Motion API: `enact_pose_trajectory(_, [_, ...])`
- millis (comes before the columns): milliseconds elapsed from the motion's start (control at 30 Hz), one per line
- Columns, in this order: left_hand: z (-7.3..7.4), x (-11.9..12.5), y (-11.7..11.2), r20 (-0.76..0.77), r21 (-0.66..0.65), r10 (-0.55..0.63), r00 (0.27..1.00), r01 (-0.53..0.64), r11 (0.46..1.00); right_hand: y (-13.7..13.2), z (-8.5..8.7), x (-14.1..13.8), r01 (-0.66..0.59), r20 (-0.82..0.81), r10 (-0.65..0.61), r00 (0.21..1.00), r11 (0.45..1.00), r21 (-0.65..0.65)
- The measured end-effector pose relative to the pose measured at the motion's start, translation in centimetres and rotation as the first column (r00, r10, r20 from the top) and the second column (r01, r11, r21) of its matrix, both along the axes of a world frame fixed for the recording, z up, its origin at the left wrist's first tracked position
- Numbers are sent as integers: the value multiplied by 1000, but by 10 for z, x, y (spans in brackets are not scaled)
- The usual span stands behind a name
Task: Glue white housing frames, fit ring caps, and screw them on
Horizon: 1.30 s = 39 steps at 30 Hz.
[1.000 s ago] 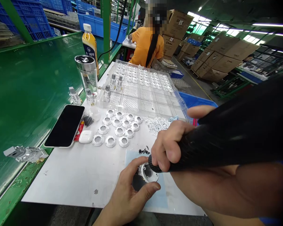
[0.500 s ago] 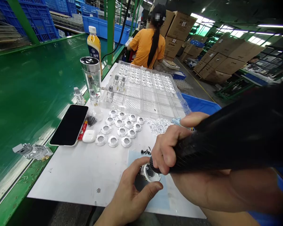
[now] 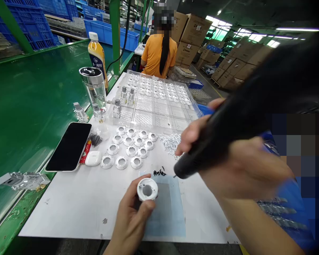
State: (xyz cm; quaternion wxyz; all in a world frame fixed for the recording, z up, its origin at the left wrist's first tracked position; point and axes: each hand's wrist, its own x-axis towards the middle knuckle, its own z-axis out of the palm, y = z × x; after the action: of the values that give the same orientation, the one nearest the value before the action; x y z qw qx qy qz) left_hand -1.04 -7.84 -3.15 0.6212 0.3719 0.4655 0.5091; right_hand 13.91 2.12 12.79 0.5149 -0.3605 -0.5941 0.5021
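Note:
My left hand (image 3: 134, 214) is closed around a white round housing (image 3: 147, 190), its open end facing up toward me. Small holes show inside the rim. My right hand (image 3: 236, 166), blurred by motion, grips a black electric screwdriver (image 3: 207, 148), tilted with its bit pointing down left. The bit is apart from the housing, up and to its right. Beneath both lies a light blue mat (image 3: 172, 219). Small black screws (image 3: 159, 173) are scattered at the mat's far edge. A heap of silver screws (image 3: 171, 143) lies farther back, beside rows of white rings (image 3: 131, 151).
A clear compartment tray (image 3: 162, 109) with more rings fills the far table. On the left are a phone (image 3: 69, 147), a white earbud case (image 3: 93, 158), a glass tumbler (image 3: 94, 88), a juice bottle (image 3: 97, 53) and a grey metal assembly (image 3: 23, 180). A person in orange (image 3: 159, 53) sits beyond.
The screwdriver has lifted off the housing, up and away. My left hand has tilted the housing, so its open end now shows fully. The whole view has shifted slightly.

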Motion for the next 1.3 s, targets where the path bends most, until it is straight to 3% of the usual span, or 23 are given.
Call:
enact_pose_trajectory(100, [8,-4,1,23,-109,143,989,-140,984,14,-35,-4,21,-168,-26,985,999,-32])
enact_pose_trajectory(233, [18,-6,2,-174,-236,152,973,-191,953,23,-77,-15,55,-252,-39,967,997,57])
enact_pose_trajectory(367, [19,-6,2,-350,-150,147,925,-210,966,29,-96,-22,36,-271,-9,963,995,95])
enact_pose_trajectory(467, [19,-8,3,-378,-51,153,913,-186,981,33,-102,-24,53,-283,-22,959,993,104])
enact_pose_trajectory(567, [19,-10,8,-364,5,169,916,-179,984,30,-96,-22,39,-289,-14,957,996,80])
enact_pose_trajectory(833, [13,-1,28,-460,80,72,885,-39,996,3,-51,-10,-135,-293,132,947,991,11])
enact_pose_trajectory(1300, [7,4,21,-424,170,124,897,-55,984,-9,-42,-5,-181,-350,192,917,981,65])
